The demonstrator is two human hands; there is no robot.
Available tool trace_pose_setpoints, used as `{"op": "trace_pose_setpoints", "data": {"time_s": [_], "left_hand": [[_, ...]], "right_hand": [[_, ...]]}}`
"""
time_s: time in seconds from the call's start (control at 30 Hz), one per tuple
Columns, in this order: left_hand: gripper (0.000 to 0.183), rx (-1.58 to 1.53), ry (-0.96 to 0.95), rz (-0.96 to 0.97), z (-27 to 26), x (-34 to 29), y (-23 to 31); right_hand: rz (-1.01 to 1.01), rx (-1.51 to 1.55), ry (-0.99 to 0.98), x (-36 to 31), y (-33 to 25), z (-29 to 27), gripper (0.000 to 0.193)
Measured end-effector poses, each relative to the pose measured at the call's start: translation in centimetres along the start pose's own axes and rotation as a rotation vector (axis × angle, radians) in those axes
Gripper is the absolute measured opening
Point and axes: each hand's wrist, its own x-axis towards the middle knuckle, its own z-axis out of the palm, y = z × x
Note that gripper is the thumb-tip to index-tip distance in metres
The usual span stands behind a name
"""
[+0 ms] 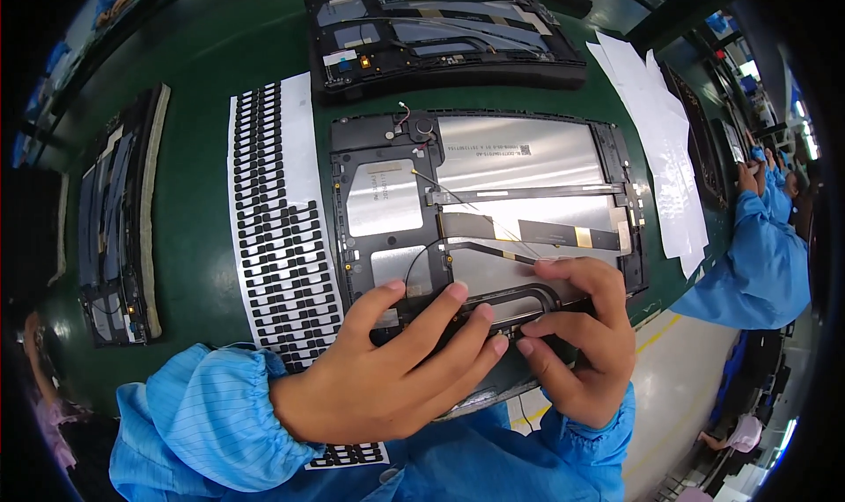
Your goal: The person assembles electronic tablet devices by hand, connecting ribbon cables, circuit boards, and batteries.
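Note:
An open tablet housing (528,163) lies in front of me, with silver metal plates, black ribbon cables and thin wires inside its black frame. My left hand (396,370) rests over its near left part, fingers stretched and spread, fingertips touching the frame and the near edge. At the near right edge is my right hand (585,335). Its thumb and a bent finger come together at the rim beside a curved black strip (528,293), while the index fingertip touches the inside near a ribbon cable. Whatever is between thumb and finger is too small to make out.
Left of the housing lies a white sheet (273,203) with rows of small black stickers. Beyond stands a stack of similar housings (440,36); another housing (114,220) is at far left. White paper sheets (656,141) lie right. A blue-sleeved person (757,256) sits further right.

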Motion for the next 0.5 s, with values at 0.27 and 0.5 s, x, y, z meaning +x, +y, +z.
{"op": "trace_pose_setpoints", "data": {"time_s": [0.27, 0.5], "left_hand": [[0.036, -0.006, 0.031, -0.024, 0.4, 0.1, 0.0], [0.030, -0.013, 0.117, -0.025, 0.6, -0.1, 0.0]], "right_hand": [[-0.198, -0.246, 0.023, 0.3, -0.3, 0.5, 0.021], [-0.367, -0.547, -0.015, 0.0, -2.0, 0.6, 0.017]]}}
